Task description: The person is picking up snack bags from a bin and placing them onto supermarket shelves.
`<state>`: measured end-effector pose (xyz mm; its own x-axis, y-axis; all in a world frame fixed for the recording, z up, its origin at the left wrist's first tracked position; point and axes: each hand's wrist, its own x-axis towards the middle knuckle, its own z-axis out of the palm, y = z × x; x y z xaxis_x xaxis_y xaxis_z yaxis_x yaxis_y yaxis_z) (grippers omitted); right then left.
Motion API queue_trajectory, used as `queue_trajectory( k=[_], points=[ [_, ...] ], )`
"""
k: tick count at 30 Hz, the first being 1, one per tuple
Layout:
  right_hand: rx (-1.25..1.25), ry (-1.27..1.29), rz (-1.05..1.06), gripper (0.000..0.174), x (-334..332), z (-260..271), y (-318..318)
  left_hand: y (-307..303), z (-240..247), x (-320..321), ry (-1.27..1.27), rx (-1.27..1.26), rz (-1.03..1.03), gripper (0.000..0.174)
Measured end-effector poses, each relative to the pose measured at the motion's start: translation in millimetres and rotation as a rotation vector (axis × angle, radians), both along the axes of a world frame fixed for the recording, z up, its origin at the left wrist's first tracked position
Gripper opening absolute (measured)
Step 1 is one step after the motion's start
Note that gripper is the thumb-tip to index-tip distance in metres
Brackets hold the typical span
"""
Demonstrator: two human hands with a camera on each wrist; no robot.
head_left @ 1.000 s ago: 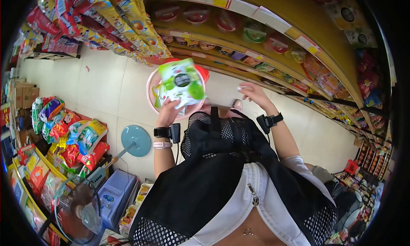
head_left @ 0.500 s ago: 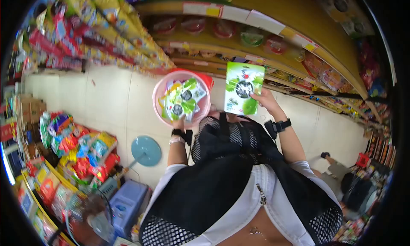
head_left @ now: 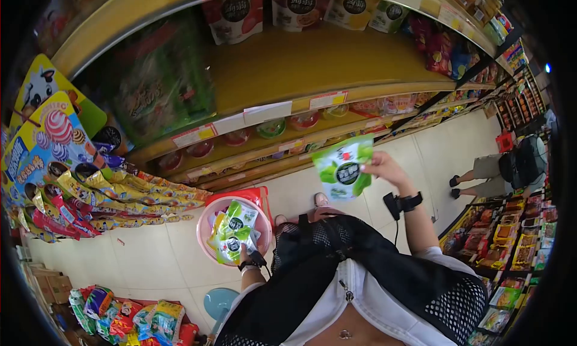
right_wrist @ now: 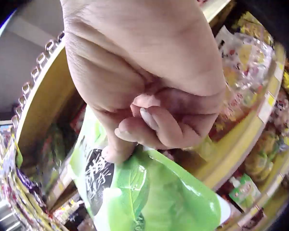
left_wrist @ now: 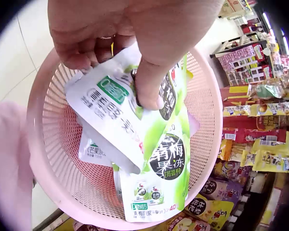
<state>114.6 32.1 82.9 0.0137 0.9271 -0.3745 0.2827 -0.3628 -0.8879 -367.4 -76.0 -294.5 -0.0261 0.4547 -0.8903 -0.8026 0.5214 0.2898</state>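
Observation:
My left hand [head_left: 244, 254] is over a pink slotted basket [head_left: 202, 227], its thumb and fingers pinching a white-and-green jelly pouch [left_wrist: 103, 108]. Under that pouch lies a second green jelly pouch [left_wrist: 154, 192], with more packets deeper in the basket partly hidden. My right hand [head_left: 387, 167] grips another green jelly pouch [head_left: 329, 181] by its side edge, in front of the shelves. In the right wrist view the thumb presses on the front of this pouch [right_wrist: 176, 197] while the other fingers curl in behind.
A tall shelf [head_left: 312, 57] ahead bears similar pouches [head_left: 233, 15] on its upper level and round cups [head_left: 270, 128] below. Snack bags [head_left: 138, 193] hang at the left. A red stool-like thing [head_left: 255, 196] stands by the basket. Another person [head_left: 499, 172] is at the right.
My right hand, empty a second ago, now holds a pouch and has come nearer the shelf. The head view has tilted up to the shelves. My left hand stays at the basket.

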Motion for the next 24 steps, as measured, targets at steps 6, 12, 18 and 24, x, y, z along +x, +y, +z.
queue_trajectory(
  k=[6, 12, 18, 24],
  points=[
    [0.417, -0.103, -0.202, 0.012, 87, 88, 38, -6, 31, -3, 0.172, 0.006, 0.125, 0.028],
    [0.49, -0.05, -0.511, 0.017, 192, 140, 128, -12, 86, 18, 0.56, -0.074, 0.147, 0.042],
    [0.48, 0.083, -0.45, 0.028, 271, 123, 223, 31, 187, 82, 0.552, 0.491, -0.076, 0.021],
    [0.493, 0.185, -0.245, 0.035, 312, 110, 271, 80, 279, 142, 0.839, 0.698, -0.579, 0.009]
  ],
)
